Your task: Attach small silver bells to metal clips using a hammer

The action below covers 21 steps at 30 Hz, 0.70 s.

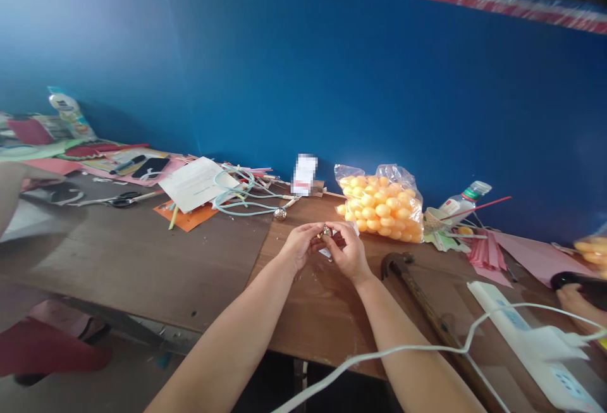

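My left hand (300, 246) and my right hand (349, 253) meet above the brown table. Between their fingertips is a small shiny metallic ball (327, 231), pinched from both sides. Some white material shows behind my right fingers, partly hidden. Just beyond my hands lies another silvery ball (279, 214), close to the coiled pale blue cord (244, 191). A clear plastic bag of orange balls (383, 205) rests behind my right hand.
A hammer (417, 293) lies right of my right arm. A white cable crosses over that forearm to a power strip (507, 318). Scissors (126, 198), papers and a tilted bottle (467, 201) stand around. Parts of other people show at both sides.
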Each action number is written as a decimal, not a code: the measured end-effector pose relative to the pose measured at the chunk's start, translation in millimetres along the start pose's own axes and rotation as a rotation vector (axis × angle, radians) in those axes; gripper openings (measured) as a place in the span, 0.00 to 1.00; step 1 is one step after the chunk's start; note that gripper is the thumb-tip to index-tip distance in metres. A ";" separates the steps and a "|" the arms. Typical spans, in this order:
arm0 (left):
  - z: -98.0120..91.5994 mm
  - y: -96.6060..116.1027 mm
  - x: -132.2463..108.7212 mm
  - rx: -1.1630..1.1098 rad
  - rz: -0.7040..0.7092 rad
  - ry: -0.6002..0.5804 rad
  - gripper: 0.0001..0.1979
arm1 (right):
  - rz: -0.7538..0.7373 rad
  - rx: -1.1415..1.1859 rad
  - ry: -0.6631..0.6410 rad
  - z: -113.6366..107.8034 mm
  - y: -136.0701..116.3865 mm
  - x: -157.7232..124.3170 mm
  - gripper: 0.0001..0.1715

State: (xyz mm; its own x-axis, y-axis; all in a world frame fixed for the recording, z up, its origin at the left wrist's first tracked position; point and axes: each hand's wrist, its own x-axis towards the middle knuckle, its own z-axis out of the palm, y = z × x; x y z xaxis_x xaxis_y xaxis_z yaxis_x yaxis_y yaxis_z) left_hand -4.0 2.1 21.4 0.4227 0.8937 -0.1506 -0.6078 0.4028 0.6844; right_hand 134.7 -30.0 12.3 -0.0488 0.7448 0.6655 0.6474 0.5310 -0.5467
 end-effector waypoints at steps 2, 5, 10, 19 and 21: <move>-1.3 0.0 1.3 -0.020 0.001 -0.012 0.03 | 0.021 0.013 0.023 -2.3 2.2 0.4 0.14; -2.3 0.7 3.8 -0.039 -0.004 0.010 0.04 | 0.092 0.021 0.100 -7.7 8.0 2.9 0.17; -2.4 2.7 7.7 -0.062 0.019 0.085 0.04 | 0.135 -0.011 0.219 -17.5 9.9 12.7 0.17; -7.2 2.8 10.6 -0.094 0.129 0.181 0.08 | 0.380 -0.295 -0.143 -44.3 7.6 19.9 0.10; -6.6 2.4 9.5 -0.061 0.124 0.185 0.09 | 0.424 -0.365 -0.269 -46.8 10.3 17.1 0.10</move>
State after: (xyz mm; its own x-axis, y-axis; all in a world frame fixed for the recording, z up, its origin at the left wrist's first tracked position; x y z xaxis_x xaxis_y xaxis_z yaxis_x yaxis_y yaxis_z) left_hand -5.9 12.8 16.8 0.2155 0.9557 -0.2004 -0.6893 0.2942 0.6620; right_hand 176.1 -30.8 41.8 0.1103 0.9616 0.2514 0.8684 0.0298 -0.4949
